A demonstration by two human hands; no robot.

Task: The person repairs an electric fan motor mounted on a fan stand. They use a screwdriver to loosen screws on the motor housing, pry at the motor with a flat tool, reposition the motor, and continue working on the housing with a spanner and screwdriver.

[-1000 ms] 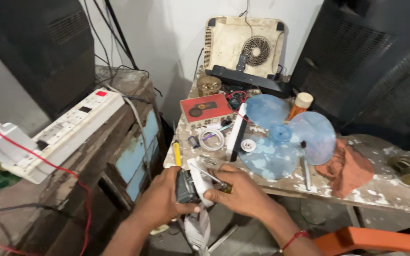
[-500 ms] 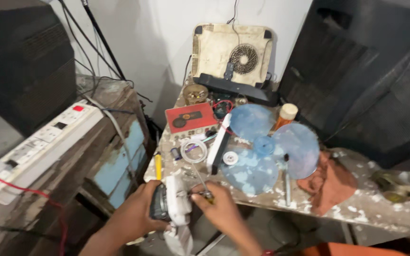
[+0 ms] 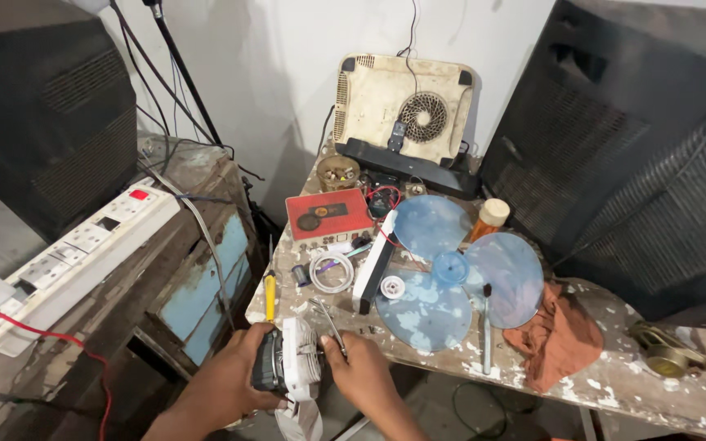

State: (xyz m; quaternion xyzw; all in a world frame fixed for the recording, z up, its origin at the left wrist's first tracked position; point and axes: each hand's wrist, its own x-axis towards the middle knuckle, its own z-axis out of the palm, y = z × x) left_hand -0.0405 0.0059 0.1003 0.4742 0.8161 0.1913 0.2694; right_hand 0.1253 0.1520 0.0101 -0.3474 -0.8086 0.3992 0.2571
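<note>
My left hand grips a small fan motor, a dark body with a white front housing, at the near edge of the worn table. My right hand touches the motor's right side with closed fingers beside a thin metal tool; whether it holds the tool is unclear. A blue three-bladed fan blade lies flat on the table just beyond. A yellow-handled screwdriver rests on the table edge above my left hand.
A red flat box, white cable coil, white bar, orange-capped bottle and rust cloth lie on the table. A cream induction cooker leans on the wall. White power strip left; black cabinets both sides.
The view has shifted, so the table sits higher in the frame. Both hands stay on the motor at the table's near edge, lower in view.
</note>
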